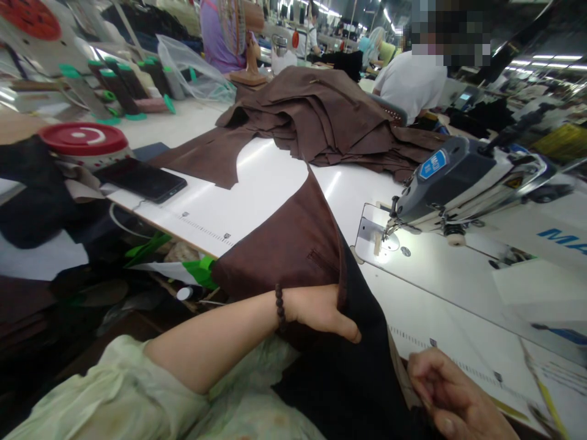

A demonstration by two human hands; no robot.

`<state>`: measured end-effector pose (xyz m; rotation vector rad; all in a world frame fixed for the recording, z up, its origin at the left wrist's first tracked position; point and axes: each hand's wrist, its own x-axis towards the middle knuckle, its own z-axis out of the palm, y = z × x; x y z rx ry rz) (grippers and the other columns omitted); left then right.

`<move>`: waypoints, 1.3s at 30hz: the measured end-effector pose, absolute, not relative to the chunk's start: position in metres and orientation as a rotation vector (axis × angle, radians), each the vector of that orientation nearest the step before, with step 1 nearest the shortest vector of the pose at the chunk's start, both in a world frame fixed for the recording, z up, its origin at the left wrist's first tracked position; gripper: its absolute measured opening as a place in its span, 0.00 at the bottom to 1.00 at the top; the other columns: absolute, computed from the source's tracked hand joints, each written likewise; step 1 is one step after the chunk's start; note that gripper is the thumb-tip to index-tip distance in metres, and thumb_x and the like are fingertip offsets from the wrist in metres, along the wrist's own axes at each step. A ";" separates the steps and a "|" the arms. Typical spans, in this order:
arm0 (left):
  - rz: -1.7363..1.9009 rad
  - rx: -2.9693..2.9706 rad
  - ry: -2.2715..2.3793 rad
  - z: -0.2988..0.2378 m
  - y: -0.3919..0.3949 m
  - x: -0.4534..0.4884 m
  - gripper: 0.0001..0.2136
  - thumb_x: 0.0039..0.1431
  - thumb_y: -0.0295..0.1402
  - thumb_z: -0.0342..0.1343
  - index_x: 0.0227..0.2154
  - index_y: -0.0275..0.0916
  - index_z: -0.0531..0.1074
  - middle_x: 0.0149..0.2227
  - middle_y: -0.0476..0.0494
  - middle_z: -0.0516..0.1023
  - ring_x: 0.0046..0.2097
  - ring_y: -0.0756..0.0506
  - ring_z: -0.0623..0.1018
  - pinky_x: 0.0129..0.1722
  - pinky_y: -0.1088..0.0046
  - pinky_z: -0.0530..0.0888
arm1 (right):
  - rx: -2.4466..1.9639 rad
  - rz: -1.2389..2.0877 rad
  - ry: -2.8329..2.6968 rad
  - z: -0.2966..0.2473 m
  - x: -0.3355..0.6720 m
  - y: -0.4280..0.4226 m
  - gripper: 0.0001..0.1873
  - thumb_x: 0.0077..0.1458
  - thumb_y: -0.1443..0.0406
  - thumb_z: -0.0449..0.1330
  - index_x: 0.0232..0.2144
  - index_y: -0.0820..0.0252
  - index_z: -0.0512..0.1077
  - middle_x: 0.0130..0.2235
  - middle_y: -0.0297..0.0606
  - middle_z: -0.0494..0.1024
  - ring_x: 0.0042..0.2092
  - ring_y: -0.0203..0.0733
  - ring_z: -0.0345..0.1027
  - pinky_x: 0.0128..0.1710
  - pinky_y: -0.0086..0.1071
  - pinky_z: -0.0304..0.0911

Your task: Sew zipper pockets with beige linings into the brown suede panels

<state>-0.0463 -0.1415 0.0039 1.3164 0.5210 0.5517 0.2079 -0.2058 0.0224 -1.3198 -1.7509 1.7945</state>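
A brown fabric piece [284, 232] with a black inner side [353, 360] hangs over the table's front edge onto my lap. Near its middle is a short stitched slit [320, 260]. My left hand [323, 311], with a dark bead bracelet [279, 305] at the wrist, grips the folded edge of the piece. Its thumb lies on the black side, and the fingers are hidden by the cloth. Lower right, my right hand [447, 391] is closed with fingertips pinched at the far edge of the same piece, where a tan strip [400, 370] shows.
Right of the cloth stands a sewing machine [458, 177], its needle area lit. A pile of brown cut pieces [316, 110] lies behind. To the left are a phone [142, 179], a red-lidded tub [85, 139] and several thread cones [117, 91]. A person in white [413, 82] sits beyond.
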 end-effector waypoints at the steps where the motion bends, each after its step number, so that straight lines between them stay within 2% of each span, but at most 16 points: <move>1: 0.548 1.323 0.503 0.003 -0.141 -0.046 0.09 0.43 0.26 0.59 0.31 0.35 0.75 0.33 0.48 0.76 0.38 0.46 0.73 0.41 0.70 0.72 | -1.354 1.757 -1.820 0.024 0.208 -0.204 0.24 0.48 0.43 0.53 0.33 0.57 0.61 0.25 0.30 0.57 0.26 0.33 0.52 0.26 0.25 0.55; 5: 0.549 1.327 0.477 0.002 -0.141 -0.046 0.09 0.42 0.28 0.59 0.31 0.34 0.75 0.34 0.47 0.75 0.38 0.45 0.72 0.40 0.69 0.72 | -1.452 1.564 -2.123 0.036 0.204 -0.195 0.19 0.53 0.49 0.52 0.37 0.57 0.62 0.27 0.32 0.61 0.29 0.34 0.57 0.30 0.26 0.57; 10: 0.534 1.323 0.501 0.003 -0.142 -0.046 0.10 0.42 0.29 0.59 0.32 0.34 0.76 0.32 0.47 0.76 0.37 0.46 0.72 0.40 0.70 0.71 | -1.500 1.327 -2.339 0.044 0.199 -0.194 0.16 0.53 0.52 0.52 0.35 0.58 0.64 0.26 0.32 0.62 0.29 0.36 0.59 0.31 0.27 0.58; 21: 0.535 1.312 0.552 0.003 -0.142 -0.044 0.14 0.42 0.26 0.60 0.36 0.35 0.75 0.32 0.49 0.77 0.38 0.46 0.74 0.38 0.72 0.73 | -1.476 1.207 -2.219 0.033 0.198 -0.199 0.15 0.54 0.52 0.52 0.34 0.58 0.62 0.25 0.30 0.61 0.27 0.33 0.57 0.29 0.26 0.56; 25: 0.525 1.441 0.615 0.008 -0.145 -0.047 0.10 0.50 0.31 0.59 0.36 0.33 0.73 0.33 0.47 0.76 0.38 0.46 0.74 0.39 0.72 0.73 | -1.539 1.217 -2.114 0.031 0.197 -0.199 0.19 0.52 0.49 0.52 0.35 0.58 0.61 0.24 0.29 0.59 0.26 0.33 0.57 0.28 0.27 0.55; 27: 0.578 1.697 0.696 0.015 -0.150 -0.055 0.11 0.54 0.37 0.57 0.32 0.31 0.73 0.33 0.45 0.75 0.36 0.46 0.74 0.38 0.73 0.72 | -1.597 1.183 -2.003 0.029 0.196 -0.198 0.21 0.52 0.47 0.52 0.36 0.58 0.61 0.24 0.28 0.59 0.27 0.34 0.57 0.29 0.28 0.55; 29: 0.687 2.007 0.874 0.019 -0.156 -0.069 0.13 0.58 0.39 0.53 0.31 0.31 0.73 0.37 0.41 0.73 0.38 0.46 0.74 0.41 0.72 0.71 | -1.645 1.160 -1.915 0.026 0.195 -0.197 0.22 0.52 0.47 0.52 0.38 0.59 0.61 0.24 0.29 0.60 0.27 0.34 0.58 0.29 0.28 0.55; 32: 0.751 2.340 1.372 0.017 -0.165 -0.093 0.12 0.62 0.34 0.49 0.40 0.31 0.72 0.45 0.36 0.70 0.46 0.42 0.71 0.48 0.63 0.69 | -1.717 1.111 -1.876 0.023 0.194 -0.194 0.21 0.53 0.47 0.51 0.38 0.58 0.61 0.23 0.29 0.62 0.25 0.34 0.59 0.27 0.28 0.56; 34: 0.643 2.464 1.607 0.011 -0.168 -0.106 0.13 0.62 0.33 0.48 0.44 0.32 0.70 0.46 0.34 0.69 0.47 0.40 0.70 0.47 0.58 0.69 | -1.765 1.051 -1.924 0.021 0.196 -0.190 0.20 0.55 0.48 0.50 0.37 0.58 0.62 0.21 0.28 0.62 0.24 0.34 0.60 0.26 0.29 0.57; 36: 0.543 2.534 1.647 0.006 -0.169 -0.114 0.14 0.61 0.33 0.49 0.46 0.33 0.70 0.46 0.35 0.69 0.46 0.39 0.69 0.46 0.58 0.69 | -1.803 0.947 -2.035 0.021 0.198 -0.185 0.19 0.56 0.49 0.49 0.37 0.58 0.63 0.21 0.30 0.66 0.24 0.35 0.63 0.26 0.29 0.58; 39: 0.473 2.569 1.625 0.005 -0.166 -0.117 0.15 0.62 0.36 0.48 0.48 0.33 0.69 0.46 0.35 0.68 0.46 0.39 0.68 0.46 0.59 0.69 | -1.787 0.593 -2.181 0.028 0.197 -0.180 0.16 0.57 0.53 0.48 0.38 0.58 0.65 0.30 0.36 0.72 0.31 0.38 0.68 0.30 0.29 0.62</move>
